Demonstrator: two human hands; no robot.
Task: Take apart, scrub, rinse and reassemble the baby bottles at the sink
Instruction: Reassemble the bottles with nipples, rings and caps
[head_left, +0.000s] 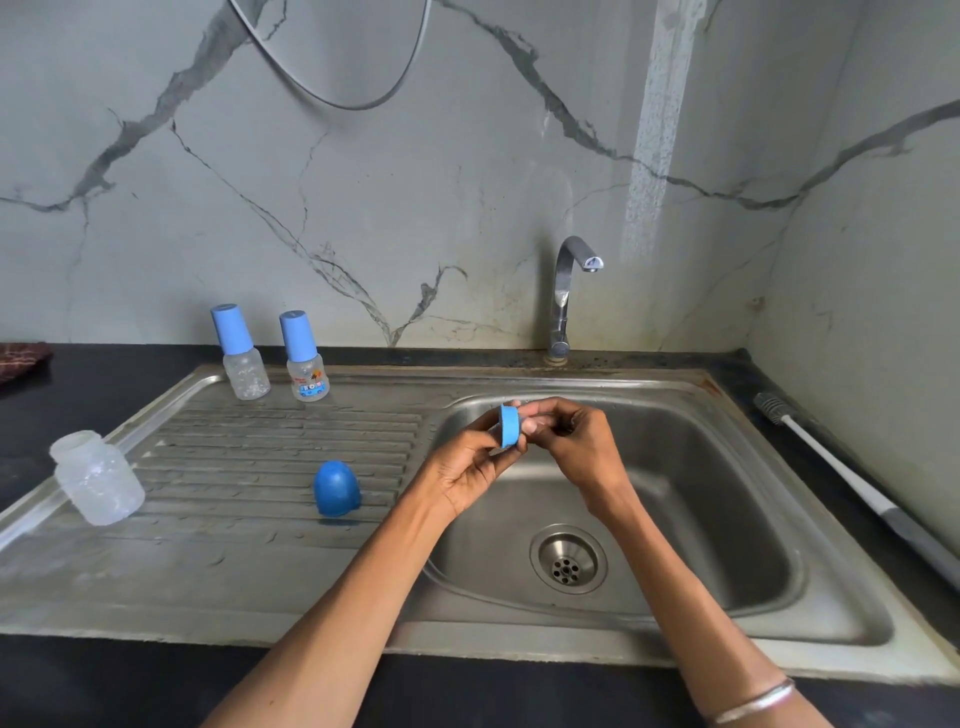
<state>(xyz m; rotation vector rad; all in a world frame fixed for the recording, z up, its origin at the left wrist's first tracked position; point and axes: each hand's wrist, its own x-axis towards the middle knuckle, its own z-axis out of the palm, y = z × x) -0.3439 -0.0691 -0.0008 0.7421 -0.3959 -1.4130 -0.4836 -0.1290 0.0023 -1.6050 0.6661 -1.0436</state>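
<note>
Pinching the blue plastic screw ring (509, 427) at centre frame, my left hand (467, 470) steadies it while my right hand (582, 441) tugs the clear teat rightward.

1. I'm at a home kitchen sink: stainless steel sink (810, 525) with a ribbed drainboard (270, 447) on its left, set into a dark tabletop (78, 691).
2. Chrome gooseneck tap (566, 296) stands behind the basin; round strainer drain (568, 559) in the bottom.
3. Walls are grey-veined marble-look panels (363, 182), meeting in a corner at right.
4. Household washing-up items: baby bottles (304, 358) on the drainboard, bottle brush (841, 467) on the tabletop at right, a cloth (21, 358) at far left.
</note>
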